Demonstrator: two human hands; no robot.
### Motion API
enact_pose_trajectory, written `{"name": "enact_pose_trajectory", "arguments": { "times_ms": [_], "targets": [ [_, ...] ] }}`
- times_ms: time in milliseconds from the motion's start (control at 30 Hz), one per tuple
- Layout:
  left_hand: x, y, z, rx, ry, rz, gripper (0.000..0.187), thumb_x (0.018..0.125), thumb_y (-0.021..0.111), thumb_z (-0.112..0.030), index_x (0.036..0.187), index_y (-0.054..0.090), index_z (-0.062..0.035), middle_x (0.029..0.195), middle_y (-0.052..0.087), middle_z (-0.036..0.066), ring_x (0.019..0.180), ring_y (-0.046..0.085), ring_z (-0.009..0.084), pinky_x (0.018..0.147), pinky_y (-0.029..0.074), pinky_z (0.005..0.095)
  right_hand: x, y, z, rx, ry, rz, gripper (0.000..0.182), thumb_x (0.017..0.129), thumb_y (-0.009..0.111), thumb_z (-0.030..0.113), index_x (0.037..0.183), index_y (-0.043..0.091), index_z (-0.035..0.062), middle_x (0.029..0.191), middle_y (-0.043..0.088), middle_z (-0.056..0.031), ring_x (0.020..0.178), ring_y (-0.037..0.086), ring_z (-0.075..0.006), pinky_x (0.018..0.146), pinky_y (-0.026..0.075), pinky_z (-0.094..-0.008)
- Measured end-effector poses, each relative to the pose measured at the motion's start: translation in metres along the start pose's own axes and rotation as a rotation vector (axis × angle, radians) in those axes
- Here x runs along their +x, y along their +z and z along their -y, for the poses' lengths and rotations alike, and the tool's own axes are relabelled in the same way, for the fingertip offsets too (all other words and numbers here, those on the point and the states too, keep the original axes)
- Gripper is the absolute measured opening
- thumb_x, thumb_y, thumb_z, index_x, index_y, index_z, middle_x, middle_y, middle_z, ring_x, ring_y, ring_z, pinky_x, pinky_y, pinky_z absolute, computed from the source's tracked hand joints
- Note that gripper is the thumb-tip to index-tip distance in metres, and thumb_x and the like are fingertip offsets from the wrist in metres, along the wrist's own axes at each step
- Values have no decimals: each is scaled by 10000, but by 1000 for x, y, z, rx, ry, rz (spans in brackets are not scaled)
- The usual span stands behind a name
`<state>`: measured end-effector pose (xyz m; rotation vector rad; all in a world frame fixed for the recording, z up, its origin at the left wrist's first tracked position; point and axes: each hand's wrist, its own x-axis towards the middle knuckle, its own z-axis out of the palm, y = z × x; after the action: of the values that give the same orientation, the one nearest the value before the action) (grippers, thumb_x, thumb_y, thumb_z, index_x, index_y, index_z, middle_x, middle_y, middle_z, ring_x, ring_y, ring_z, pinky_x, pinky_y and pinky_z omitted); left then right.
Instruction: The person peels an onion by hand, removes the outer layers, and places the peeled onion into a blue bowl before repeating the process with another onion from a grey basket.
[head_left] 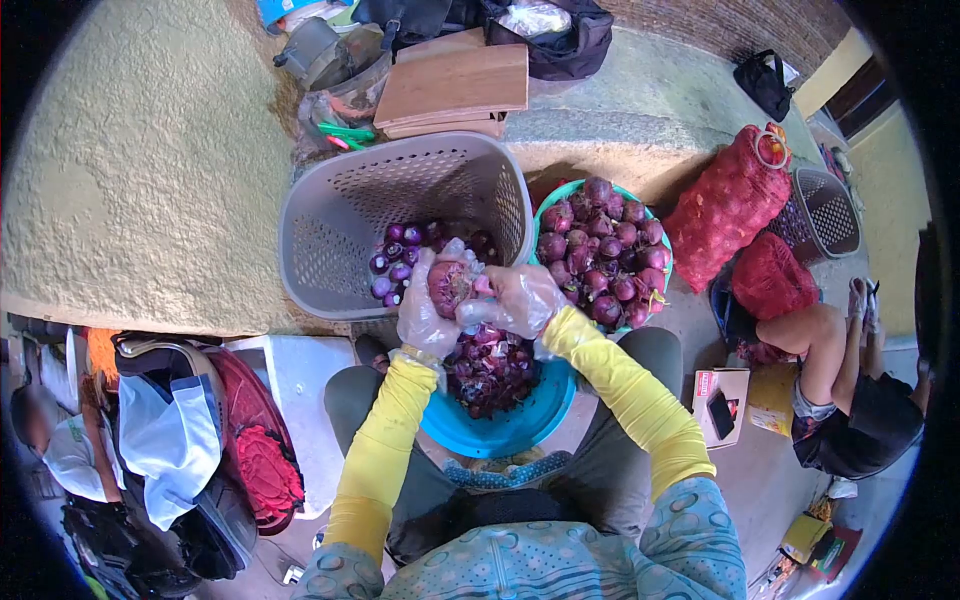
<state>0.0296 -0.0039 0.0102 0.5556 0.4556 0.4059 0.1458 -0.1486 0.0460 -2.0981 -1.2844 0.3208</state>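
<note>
My left hand (424, 310), in a clear plastic glove, is closed around a red onion (452, 288) above the blue basin. My right hand (522, 300), also gloved, is curled against the onion's right side. Something small and pinkish shows at its fingertips, too hidden to name. Below both hands, the blue basin (500, 440) holds a heap of onion skins (490, 375). Just beyond them stands a grey perforated basket (400, 170) with several peeled purple onions (400, 258) at its bottom. To the right, a green-rimmed tub (668, 262) is piled with unpeeled red onions (605, 240).
A full red mesh sack (725, 205) leans at the right, near another basket (828, 215). Wooden boards (455, 85) rest on the ledge behind. A seated person (850, 400) is at the far right, past a box with a phone (720, 412). Bags (260, 440) lie left.
</note>
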Motion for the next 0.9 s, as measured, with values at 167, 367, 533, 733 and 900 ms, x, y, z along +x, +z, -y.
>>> {"name": "enact_pose_trajectory", "arguments": {
  "times_ms": [167, 367, 533, 733, 900],
  "targets": [
    [16, -26, 11, 4, -83, 112, 711, 947, 724, -273, 1471, 361, 43, 1348, 635, 201, 1208, 651, 305, 1093, 476, 394, 10, -20, 5, -50, 14, 141, 692, 711, 767, 729, 947, 712, 81, 746, 694, -217, 753, 703, -424, 706, 558, -505],
    [7, -3, 18, -105, -6, -125, 397, 1040, 565, -350, 1234, 619, -8, 1162, 685, 126, 1082, 664, 269, 983, 539, 422, 0, -8, 4, -1, -24, 79, 674, 763, 750, 707, 913, 661, 56, 705, 670, -212, 722, 692, -428, 657, 543, -502],
    [2, 16, 11, -229, -30, -183, 421, 1056, 522, -398, 1208, 640, -24, 1117, 685, 109, 1046, 662, 254, 950, 546, 404, -5, 12, -1, -47, -8, 26, 703, 830, 655, 732, 939, 645, 38, 720, 660, -208, 728, 675, -442, 645, 524, -504],
    [5, 8, 16, -203, 50, -144, 409, 1051, 536, -397, 1170, 646, -21, 1082, 675, 101, 1050, 654, 259, 953, 545, 416, -8, 20, 0, 19, 102, 74, 713, 832, 646, 738, 1045, 690, 59, 781, 682, -217, 771, 680, -440, 671, 528, -505],
    [4, 8, -9, -121, -204, 27, 504, 1050, 528, -470, 1161, 649, 7, 1160, 671, 129, 1101, 649, 240, 1002, 530, 398, 6, -12, 4, 79, 83, 149, 680, 802, 710, 702, 1086, 720, 84, 822, 703, -216, 817, 689, -439, 708, 544, -503]
  ]
}}
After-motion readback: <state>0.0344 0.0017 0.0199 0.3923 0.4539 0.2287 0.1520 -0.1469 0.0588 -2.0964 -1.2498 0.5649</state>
